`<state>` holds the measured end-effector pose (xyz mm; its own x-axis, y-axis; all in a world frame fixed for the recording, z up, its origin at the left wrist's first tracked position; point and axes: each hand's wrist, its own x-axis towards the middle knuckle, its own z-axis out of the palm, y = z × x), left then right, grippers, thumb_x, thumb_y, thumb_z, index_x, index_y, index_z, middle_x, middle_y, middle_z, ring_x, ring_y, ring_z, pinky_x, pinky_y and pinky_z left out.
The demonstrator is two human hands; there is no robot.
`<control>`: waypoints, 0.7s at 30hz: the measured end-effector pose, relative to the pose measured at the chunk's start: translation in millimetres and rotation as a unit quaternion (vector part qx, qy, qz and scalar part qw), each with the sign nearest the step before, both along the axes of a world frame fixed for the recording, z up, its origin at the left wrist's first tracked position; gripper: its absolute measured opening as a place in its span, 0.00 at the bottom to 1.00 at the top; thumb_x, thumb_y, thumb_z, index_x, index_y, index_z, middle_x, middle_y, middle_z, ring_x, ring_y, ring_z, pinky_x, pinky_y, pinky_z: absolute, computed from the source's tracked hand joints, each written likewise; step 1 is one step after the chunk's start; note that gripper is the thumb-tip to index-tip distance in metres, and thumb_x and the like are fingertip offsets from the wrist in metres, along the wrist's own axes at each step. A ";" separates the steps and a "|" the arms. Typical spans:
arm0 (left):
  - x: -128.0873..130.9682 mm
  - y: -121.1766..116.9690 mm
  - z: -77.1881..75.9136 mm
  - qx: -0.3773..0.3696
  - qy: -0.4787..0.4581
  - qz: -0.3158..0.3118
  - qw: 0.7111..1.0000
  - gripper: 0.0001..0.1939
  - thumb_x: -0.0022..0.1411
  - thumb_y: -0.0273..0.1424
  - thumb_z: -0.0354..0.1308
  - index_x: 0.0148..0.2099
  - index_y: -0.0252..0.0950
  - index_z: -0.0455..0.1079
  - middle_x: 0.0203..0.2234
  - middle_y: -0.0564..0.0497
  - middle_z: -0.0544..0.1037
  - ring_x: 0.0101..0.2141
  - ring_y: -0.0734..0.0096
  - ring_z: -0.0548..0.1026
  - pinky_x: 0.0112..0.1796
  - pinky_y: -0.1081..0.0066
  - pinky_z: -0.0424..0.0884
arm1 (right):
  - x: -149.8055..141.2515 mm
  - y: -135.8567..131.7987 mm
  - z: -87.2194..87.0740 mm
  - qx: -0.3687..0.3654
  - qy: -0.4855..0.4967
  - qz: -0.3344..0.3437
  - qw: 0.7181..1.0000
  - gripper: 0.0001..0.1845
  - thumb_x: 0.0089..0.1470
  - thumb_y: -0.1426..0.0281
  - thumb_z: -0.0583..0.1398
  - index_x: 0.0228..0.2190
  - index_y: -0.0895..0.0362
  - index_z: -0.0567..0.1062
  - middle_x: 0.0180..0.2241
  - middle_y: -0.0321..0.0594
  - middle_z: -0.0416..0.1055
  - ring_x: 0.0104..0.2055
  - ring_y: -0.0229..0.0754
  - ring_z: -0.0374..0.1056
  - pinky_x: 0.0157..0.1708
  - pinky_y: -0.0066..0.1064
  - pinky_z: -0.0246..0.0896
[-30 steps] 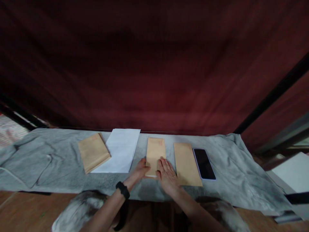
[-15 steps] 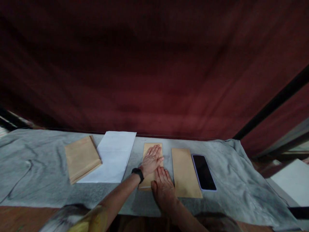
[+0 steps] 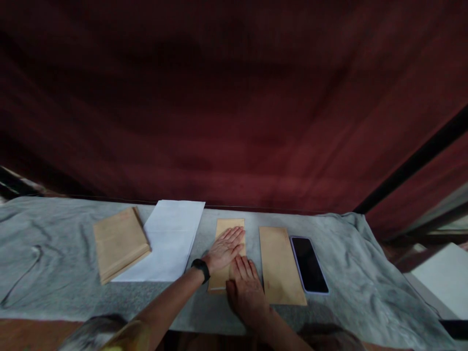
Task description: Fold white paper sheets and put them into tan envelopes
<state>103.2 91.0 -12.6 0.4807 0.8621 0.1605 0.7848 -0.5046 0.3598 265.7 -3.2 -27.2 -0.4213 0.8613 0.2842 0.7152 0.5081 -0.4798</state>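
A brown paper envelope (image 3: 229,223) lies lengthwise in front of me, partly covered by both hands. My left hand (image 3: 225,247), with a black band on its wrist, rests flat across the envelope's middle, fingers stretched towards the upper right. Just below it my right hand (image 3: 247,287) lies on the envelope's right edge with its fingers extended. A thin white strip shows at the envelope's lower end. To the right is a second brown envelope (image 3: 281,265), flat and untouched.
At the left, a stack of brown envelopes (image 3: 120,239) overlaps a pile of white paper (image 3: 174,234). A phone (image 3: 310,264) with a purple edge lies on the right. Grey cloth (image 3: 358,273) covers the table, and a dark red curtain (image 3: 234,122) hangs behind it.
My left hand went from gripping the envelope's left edge to lying flat on top of it. The right hand slid slightly lower along the right edge. The view also shifted.
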 end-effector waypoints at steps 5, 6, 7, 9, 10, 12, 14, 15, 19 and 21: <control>-8.8 -24.2 2.3 0.005 0.059 -0.031 0.998 0.29 0.75 0.42 0.36 0.72 0.41 0.43 0.70 0.50 0.50 0.69 0.69 0.47 0.67 0.60 0.44 | 14.1 18.5 11.8 -0.086 0.051 0.023 0.995 0.27 0.57 0.79 0.48 0.54 0.54 0.73 0.58 0.42 0.70 0.62 0.44 0.63 0.63 0.43 0.56; -10.0 -29.5 2.4 0.004 0.066 -0.035 0.997 0.29 0.75 0.42 0.36 0.73 0.41 0.42 0.70 0.50 0.50 0.69 0.69 0.47 0.67 0.60 0.44 | 16.4 22.2 13.6 -0.098 0.073 0.021 0.992 0.27 0.56 0.80 0.48 0.50 0.53 0.75 0.56 0.41 0.72 0.60 0.43 0.65 0.62 0.42 0.59; -11.0 -35.1 2.6 0.002 0.069 -0.038 0.997 0.29 0.75 0.42 0.36 0.73 0.41 0.41 0.70 0.50 0.50 0.69 0.69 0.48 0.67 0.60 0.45 | 18.1 25.3 15.3 -0.108 0.094 0.021 0.990 0.26 0.56 0.81 0.48 0.48 0.52 0.77 0.54 0.40 0.73 0.58 0.42 0.66 0.60 0.40 0.60; -12.6 -47.8 3.2 -0.003 0.068 -0.044 0.997 0.29 0.75 0.42 0.35 0.73 0.40 0.39 0.70 0.49 0.50 0.69 0.68 0.48 0.67 0.60 0.46 | 19.4 29.0 18.4 -0.117 0.122 0.029 0.985 0.25 0.55 0.82 0.48 0.44 0.52 0.77 0.51 0.40 0.75 0.55 0.41 0.69 0.58 0.38 0.62; -13.2 -54.8 3.7 -0.005 0.066 -0.048 0.997 0.29 0.75 0.42 0.36 0.73 0.40 0.38 0.70 0.49 0.49 0.69 0.68 0.48 0.67 0.60 0.46 | 19.3 29.5 19.8 -0.118 0.125 0.032 0.985 0.24 0.55 0.82 0.48 0.44 0.52 0.77 0.50 0.40 0.75 0.54 0.41 0.69 0.58 0.37 0.63; -14.2 -69.8 5.1 -0.006 0.065 -0.057 0.996 0.31 0.75 0.43 0.37 0.73 0.40 0.36 0.70 0.48 0.49 0.69 0.66 0.48 0.67 0.59 0.47 | 18.2 28.5 22.2 -0.113 0.113 0.029 0.987 0.22 0.56 0.81 0.49 0.43 0.53 0.76 0.48 0.41 0.75 0.52 0.42 0.70 0.56 0.36 0.63; -15.1 -85.2 6.8 -0.001 0.065 -0.065 0.996 0.35 0.73 0.46 0.42 0.73 0.39 0.35 0.70 0.46 0.49 0.69 0.63 0.48 0.66 0.58 0.48 | 17.2 26.4 24.3 -0.105 0.087 0.019 0.990 0.20 0.57 0.81 0.49 0.42 0.53 0.75 0.46 0.41 0.75 0.50 0.42 0.71 0.54 0.35 0.64; -15.5 -92.7 7.7 0.003 0.063 -0.066 0.996 0.38 0.71 0.47 0.45 0.73 0.38 0.35 0.70 0.45 0.49 0.69 0.61 0.49 0.66 0.57 0.49 | 17.0 25.4 25.3 -0.101 0.076 0.018 0.992 0.19 0.57 0.81 0.49 0.42 0.53 0.75 0.45 0.41 0.74 0.50 0.43 0.71 0.53 0.35 0.65; -18.5 -115.4 10.7 0.012 0.035 -0.040 0.999 0.34 0.70 0.43 0.50 0.72 0.41 0.45 0.68 0.46 0.56 0.67 0.61 0.55 0.64 0.56 0.56 | 18.1 25.9 27.6 -0.092 0.055 0.033 0.994 0.18 0.58 0.81 0.50 0.41 0.54 0.74 0.43 0.41 0.74 0.48 0.43 0.71 0.52 0.34 0.65; -20.3 -120.8 11.3 0.012 0.012 -0.017 1.000 0.27 0.72 0.37 0.49 0.70 0.44 0.53 0.66 0.50 0.63 0.65 0.65 0.60 0.63 0.58 0.60 | 18.6 28.4 27.1 -0.089 0.051 0.043 0.994 0.17 0.59 0.81 0.50 0.39 0.54 0.75 0.41 0.40 0.74 0.46 0.42 0.72 0.51 0.34 0.65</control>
<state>83.0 -29.8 -1.3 0.5131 0.8416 0.1689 0.7760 -0.5389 0.3277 284.3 25.2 -0.1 -0.4723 0.8639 0.1748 0.6160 0.4654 -0.6356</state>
